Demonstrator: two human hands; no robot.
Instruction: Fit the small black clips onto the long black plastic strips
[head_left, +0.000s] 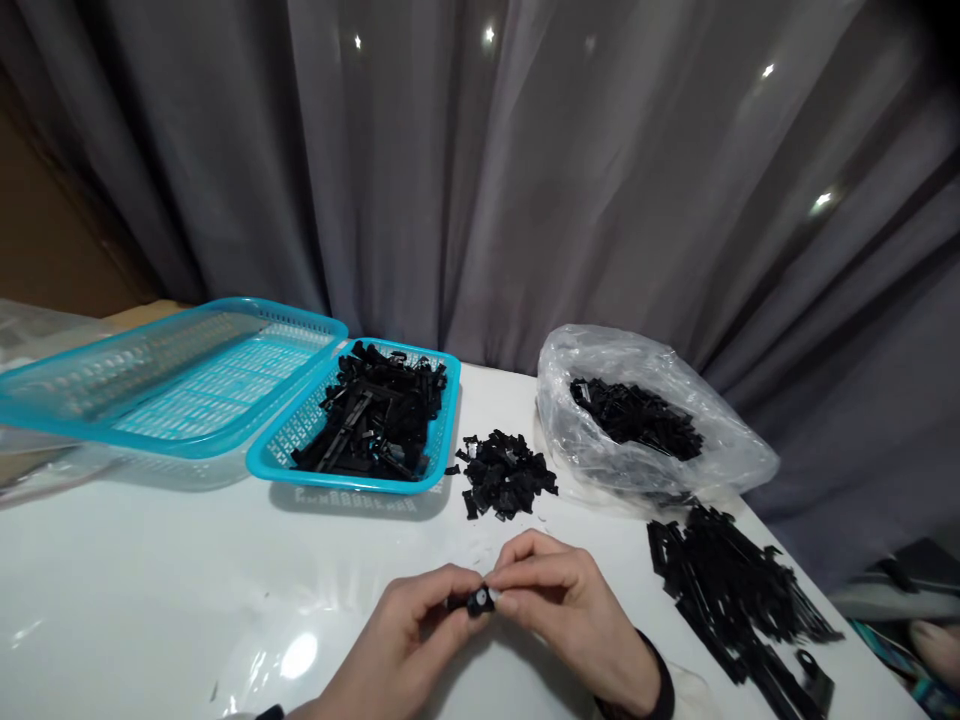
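Note:
Low at the front of the white table, my left hand and my right hand meet fingertip to fingertip. Both pinch one small black plastic part between thumbs and forefingers. Just beyond the hands lies a small heap of short black pieces. To the right of my right hand sits a pile of long black strips.
A small turquoise basket full of black parts stands at mid-left, with a larger turquoise basket behind it to the left. A clear plastic bag holding black pieces sits at the right. Grey curtains hang behind the table.

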